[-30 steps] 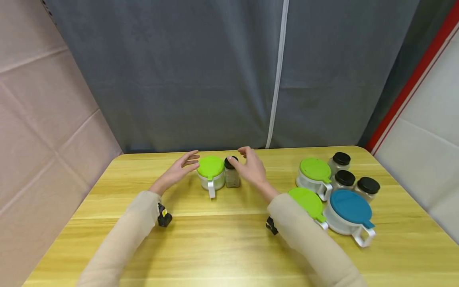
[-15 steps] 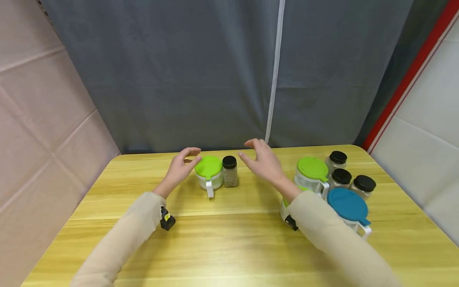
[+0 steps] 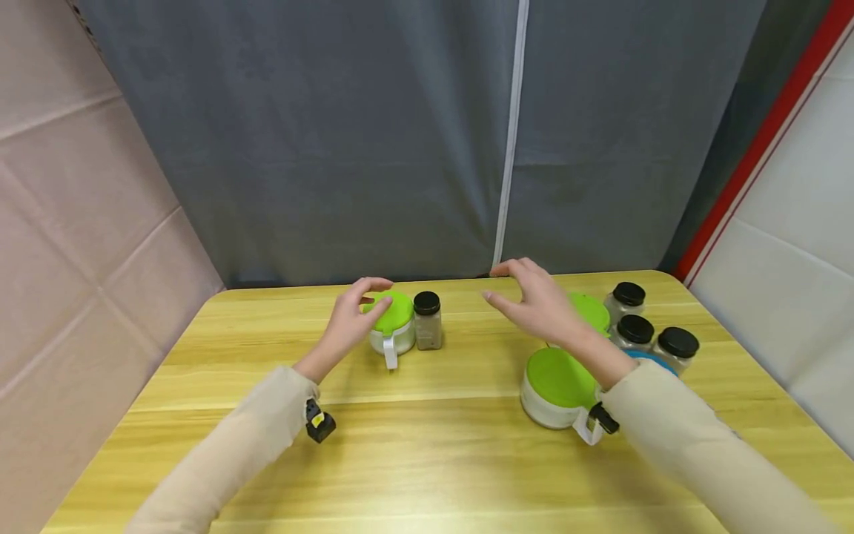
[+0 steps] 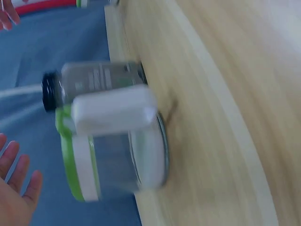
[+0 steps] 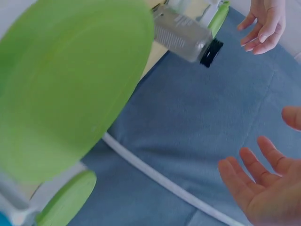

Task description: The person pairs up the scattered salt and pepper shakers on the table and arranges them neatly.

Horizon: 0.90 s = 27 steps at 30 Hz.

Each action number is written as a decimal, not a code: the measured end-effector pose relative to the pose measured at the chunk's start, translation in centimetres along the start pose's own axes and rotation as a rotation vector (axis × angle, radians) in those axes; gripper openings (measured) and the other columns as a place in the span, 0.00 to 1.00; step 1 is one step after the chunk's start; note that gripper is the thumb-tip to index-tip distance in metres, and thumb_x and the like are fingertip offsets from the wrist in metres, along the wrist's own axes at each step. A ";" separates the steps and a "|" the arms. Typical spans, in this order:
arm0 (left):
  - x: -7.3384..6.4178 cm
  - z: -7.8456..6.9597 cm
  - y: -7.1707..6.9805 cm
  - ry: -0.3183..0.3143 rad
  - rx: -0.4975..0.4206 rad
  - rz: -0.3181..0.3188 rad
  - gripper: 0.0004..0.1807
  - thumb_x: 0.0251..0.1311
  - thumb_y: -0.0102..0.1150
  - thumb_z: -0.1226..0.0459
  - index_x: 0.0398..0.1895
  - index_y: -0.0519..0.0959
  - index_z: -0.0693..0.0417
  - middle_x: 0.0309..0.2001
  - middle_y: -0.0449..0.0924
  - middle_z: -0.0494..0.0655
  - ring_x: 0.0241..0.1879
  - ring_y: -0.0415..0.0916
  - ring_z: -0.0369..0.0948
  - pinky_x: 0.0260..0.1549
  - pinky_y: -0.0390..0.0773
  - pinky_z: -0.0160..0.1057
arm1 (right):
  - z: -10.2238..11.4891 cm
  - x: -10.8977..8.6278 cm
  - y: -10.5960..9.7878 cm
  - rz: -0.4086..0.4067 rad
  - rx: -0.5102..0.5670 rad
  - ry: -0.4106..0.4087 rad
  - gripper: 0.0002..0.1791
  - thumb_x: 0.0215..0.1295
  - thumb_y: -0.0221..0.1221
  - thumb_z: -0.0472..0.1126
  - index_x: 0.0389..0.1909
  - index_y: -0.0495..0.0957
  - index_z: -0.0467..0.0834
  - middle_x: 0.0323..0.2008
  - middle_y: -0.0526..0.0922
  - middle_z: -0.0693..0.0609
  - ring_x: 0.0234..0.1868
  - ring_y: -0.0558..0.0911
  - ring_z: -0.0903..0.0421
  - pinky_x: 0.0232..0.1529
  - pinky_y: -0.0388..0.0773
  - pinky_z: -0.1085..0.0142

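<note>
My left hand (image 3: 350, 319) hovers above and left of a seasoning jar (image 3: 394, 319) with a green lid and white handle. Its fingers are loosely bent and hold nothing; in the left wrist view they stay apart from that jar (image 4: 113, 160). A clear spice bottle (image 3: 428, 330) with a black cap stands upright right beside the jar. Farther right, my right hand (image 3: 537, 304) is raised with thumb and fingers spread, holding nothing. Below its wrist is a second green-lidded jar (image 3: 560, 378), whose lid fills much of the right wrist view.
Behind my right forearm stand another green-lidded jar (image 3: 590, 310), several black-capped bottles (image 3: 634, 331) and a blue-lidded jar, mostly hidden by the sleeve. They share the wooden table (image 3: 400, 460). A grey curtain (image 3: 333, 148) hangs along the back edge.
My right hand has moved right, away from the spice bottle toward the right-hand jars. My left hand has shifted slightly right, now overlapping the green lid. The jar and bottle stand as before.
</note>
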State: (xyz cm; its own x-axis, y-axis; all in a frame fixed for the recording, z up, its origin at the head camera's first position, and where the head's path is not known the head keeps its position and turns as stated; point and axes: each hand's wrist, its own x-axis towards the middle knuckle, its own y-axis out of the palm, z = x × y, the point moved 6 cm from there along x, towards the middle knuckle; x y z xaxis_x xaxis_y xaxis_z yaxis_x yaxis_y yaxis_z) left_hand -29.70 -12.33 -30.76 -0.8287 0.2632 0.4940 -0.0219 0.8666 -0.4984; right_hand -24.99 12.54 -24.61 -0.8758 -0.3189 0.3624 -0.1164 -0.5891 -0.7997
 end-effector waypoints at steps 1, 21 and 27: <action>-0.1 -0.8 0.2 0.006 -0.011 0.006 0.13 0.58 0.54 0.66 0.46 0.74 0.59 0.45 0.73 0.51 0.47 0.68 0.48 0.44 0.69 0.51 | -0.2 -0.2 -0.3 0.000 -0.001 -0.009 0.21 0.59 0.55 0.47 0.48 0.71 0.37 0.46 0.71 0.43 0.48 0.69 0.47 0.48 0.65 0.52; -2.8 -6.8 6.3 0.099 -0.220 0.157 0.16 0.55 0.56 0.71 0.48 0.71 0.63 0.46 0.73 0.54 0.46 0.70 0.48 0.43 0.70 0.49 | -7.0 -6.7 -6.2 0.014 0.051 -0.113 0.18 0.57 0.59 0.37 0.50 0.71 0.43 0.46 0.73 0.49 0.45 0.70 0.59 0.43 0.68 0.76; -3.8 -6.4 8.7 0.086 -0.197 0.231 0.19 0.55 0.57 0.65 0.51 0.70 0.58 0.49 0.72 0.49 0.48 0.67 0.40 0.43 0.71 0.41 | -10.2 -8.9 -7.6 -0.045 0.100 -0.055 0.19 0.54 0.60 0.31 0.48 0.73 0.41 0.46 0.73 0.55 0.45 0.68 0.69 0.41 0.64 0.83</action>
State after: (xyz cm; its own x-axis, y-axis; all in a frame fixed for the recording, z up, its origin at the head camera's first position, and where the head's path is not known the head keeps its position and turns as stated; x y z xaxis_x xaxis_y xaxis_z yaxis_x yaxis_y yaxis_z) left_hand -23.12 -3.07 -32.44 -0.7485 0.4904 0.4463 0.2776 0.8430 -0.4608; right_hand -21.05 27.43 -26.63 -0.8432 -0.3295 0.4249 -0.1051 -0.6740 -0.7312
